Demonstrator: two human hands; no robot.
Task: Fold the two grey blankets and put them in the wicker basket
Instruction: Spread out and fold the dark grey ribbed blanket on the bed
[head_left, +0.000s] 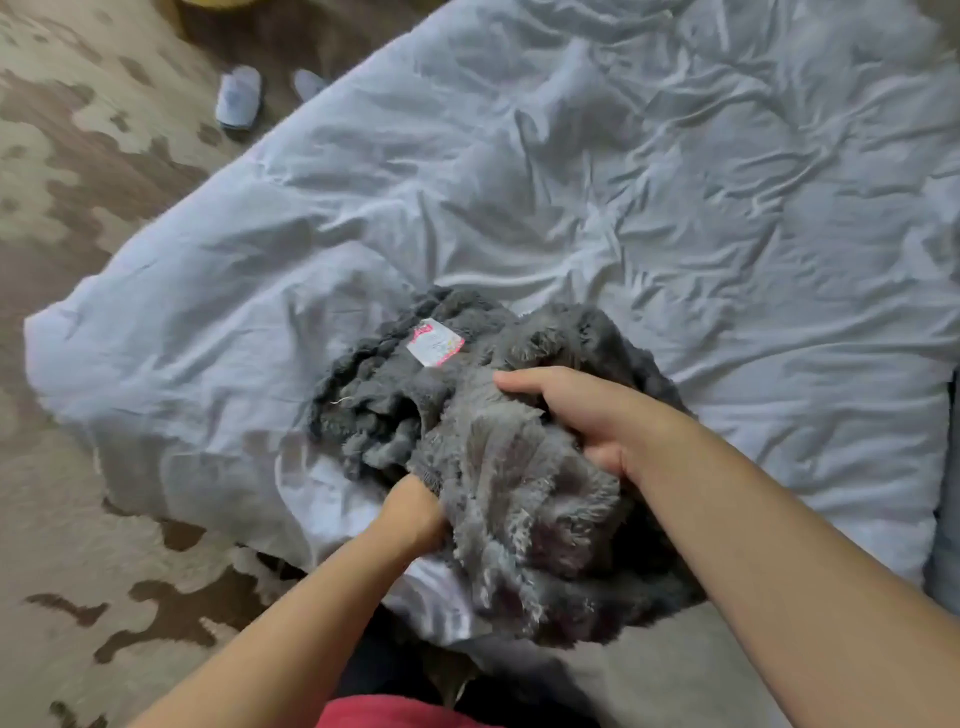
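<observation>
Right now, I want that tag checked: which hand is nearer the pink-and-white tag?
Right. The right hand grips the grey blanket just right of and below the tag; the left hand grips the blanket's nearer edge, farther below it.

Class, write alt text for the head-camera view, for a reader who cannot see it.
A person's left hand and right hand grip a bunched, fluffy grey blanket on a crumpled white duvet. A pink-edged label shows on the blanket; pale slippers lie on the patterned carpet beyond.
</observation>
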